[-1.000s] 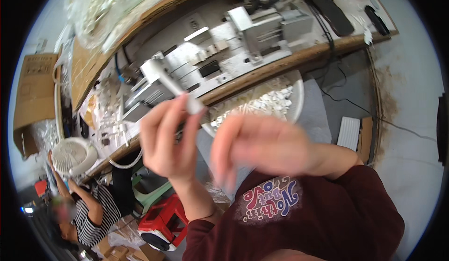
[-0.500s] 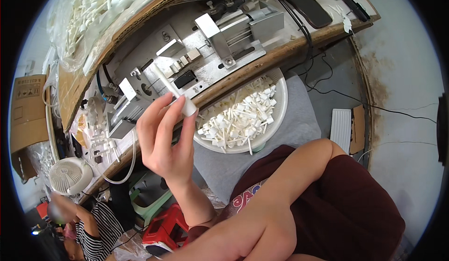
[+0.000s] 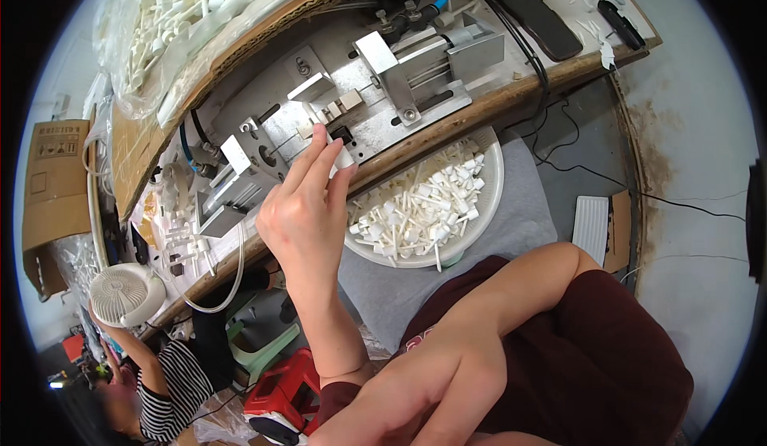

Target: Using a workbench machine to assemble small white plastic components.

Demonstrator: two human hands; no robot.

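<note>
My left hand [image 3: 304,214] is over the metal fixture on the bench, fingers pinched on a white stick with a thick cylindrical end [image 3: 344,159]. Its thin part is mostly hidden by the fingers; it lies beside the small metal blocks [image 3: 343,104] of the fixture [image 3: 383,130]. Close to the lower edge is my right hand [image 3: 439,374], bent back from the elbow, away from the bench. Its fingers are cut off or hidden. Below the bench edge, a round white basin [image 3: 497,182] on the grey cloth over my lap holds many similar white pieces [image 3: 427,206].
Metal cylinder units [image 3: 431,58] flank the fixture. A cardboard edge [image 3: 216,62] and a bag of white parts [image 3: 192,30] stand behind. A phone [image 3: 534,18] and black cables [image 3: 531,62] lie right. At left are a fan [image 3: 126,294] and another person in stripes [image 3: 172,386].
My left hand has moved forward and down with the white stick, from above the bench edge to the fixture's blocks. The view has shifted slightly. The other person's arm has moved by the fan.
</note>
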